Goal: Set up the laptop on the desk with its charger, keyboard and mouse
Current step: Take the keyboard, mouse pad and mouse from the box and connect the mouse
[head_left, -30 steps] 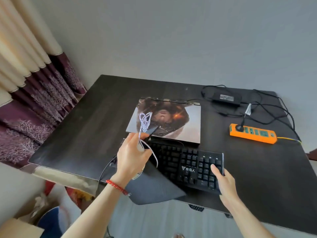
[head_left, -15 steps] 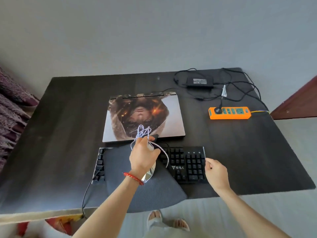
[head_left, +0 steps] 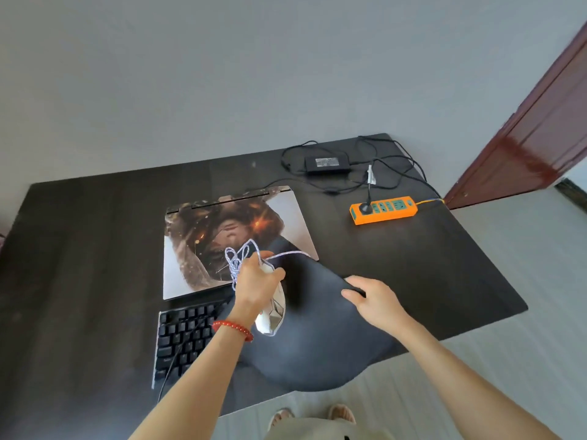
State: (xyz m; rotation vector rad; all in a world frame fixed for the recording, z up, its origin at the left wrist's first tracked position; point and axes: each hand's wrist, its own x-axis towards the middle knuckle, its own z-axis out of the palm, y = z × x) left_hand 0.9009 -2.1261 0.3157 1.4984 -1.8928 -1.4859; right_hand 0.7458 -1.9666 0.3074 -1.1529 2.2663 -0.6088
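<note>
One mouse [head_left: 270,315] with bundled cable [head_left: 236,260] is gripped by left hand [head_left: 254,289] fingers. One mouse pad [head_left: 317,344] edge is pinched by right hand [head_left: 374,301] fingers, covering one keyboard [head_left: 184,331]; one closed laptop [head_left: 235,236] lies beyond on the surface [head_left: 79,265].

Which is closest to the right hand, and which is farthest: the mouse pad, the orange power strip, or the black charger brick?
From the right hand, in the head view:
1. Mouse pad: the hand grips its edge, so it is nearest.
2. Orange power strip: farther back on the desk, slightly right.
3. Charger brick: farthest, at the back edge near the wall.
</note>
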